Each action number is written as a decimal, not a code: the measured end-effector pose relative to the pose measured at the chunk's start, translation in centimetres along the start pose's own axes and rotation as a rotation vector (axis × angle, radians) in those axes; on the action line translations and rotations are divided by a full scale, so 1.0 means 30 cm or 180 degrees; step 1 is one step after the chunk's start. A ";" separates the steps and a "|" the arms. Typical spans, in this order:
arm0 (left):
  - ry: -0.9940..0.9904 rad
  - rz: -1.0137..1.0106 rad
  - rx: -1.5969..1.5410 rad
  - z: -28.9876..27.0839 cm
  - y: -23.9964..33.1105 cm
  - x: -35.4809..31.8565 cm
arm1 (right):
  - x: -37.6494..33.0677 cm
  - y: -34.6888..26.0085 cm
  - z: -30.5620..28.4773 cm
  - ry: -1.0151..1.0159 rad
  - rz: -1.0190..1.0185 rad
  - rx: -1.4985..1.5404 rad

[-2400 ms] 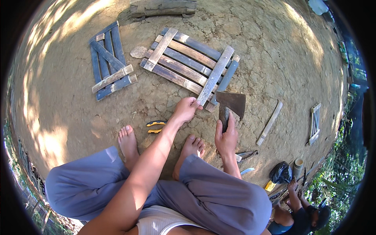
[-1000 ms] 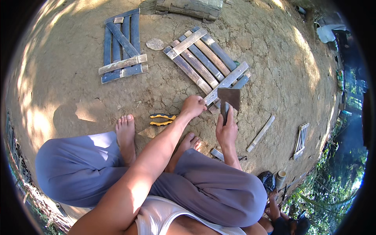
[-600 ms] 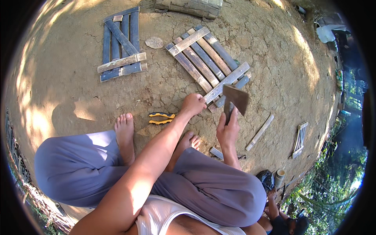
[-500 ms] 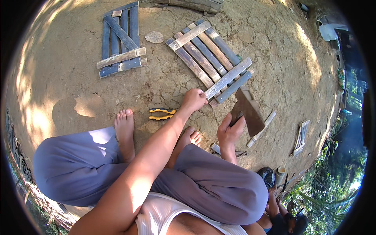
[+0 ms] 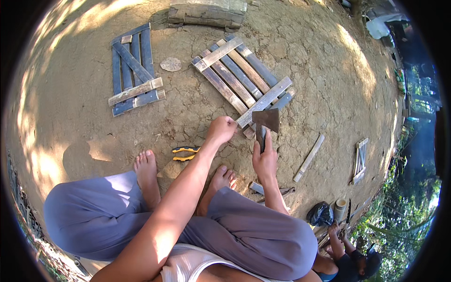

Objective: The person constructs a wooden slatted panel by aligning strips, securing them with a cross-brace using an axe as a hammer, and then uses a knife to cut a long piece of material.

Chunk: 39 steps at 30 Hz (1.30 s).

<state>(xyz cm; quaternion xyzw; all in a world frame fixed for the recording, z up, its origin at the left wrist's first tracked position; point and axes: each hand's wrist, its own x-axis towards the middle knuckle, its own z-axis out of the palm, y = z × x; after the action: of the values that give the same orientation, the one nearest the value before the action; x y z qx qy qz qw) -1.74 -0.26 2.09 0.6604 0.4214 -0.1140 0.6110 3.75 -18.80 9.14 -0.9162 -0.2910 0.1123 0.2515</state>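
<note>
The left hand (image 5: 222,130), fingers curled together, is nearest to the lower-left end of the long grey wooden cross-slat (image 5: 269,99), which runs up and rightward over the dark-and-tan slatted panel (image 5: 243,76); contact cannot be told. The right hand (image 5: 264,163) is clamped on the rusty brown axe (image 5: 266,121).

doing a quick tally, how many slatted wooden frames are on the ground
3: a large frame just beyond the axe, another frame to its left, and a small frame at far right. I see no others, though some may be hidden.
</note>
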 end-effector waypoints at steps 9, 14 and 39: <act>0.0420 -0.0589 -0.1046 0.008 0.102 0.185 | -0.243 0.007 -0.059 0.0785 0.1978 0.2077; -0.0024 -0.0656 -0.0985 -0.087 0.189 0.120 | -0.344 0.038 -0.092 0.1003 0.2148 0.2112; 0.0951 0.2186 0.2773 0.157 0.158 0.011 | -0.284 0.077 -0.089 -0.0435 0.1121 -0.0134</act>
<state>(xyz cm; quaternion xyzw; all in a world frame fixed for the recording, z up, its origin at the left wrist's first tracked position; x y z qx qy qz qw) 3.49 -3.89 4.16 0.9591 0.1786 0.0224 0.2183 -1.07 -26.49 10.71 -0.9483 -0.1447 0.2105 0.1884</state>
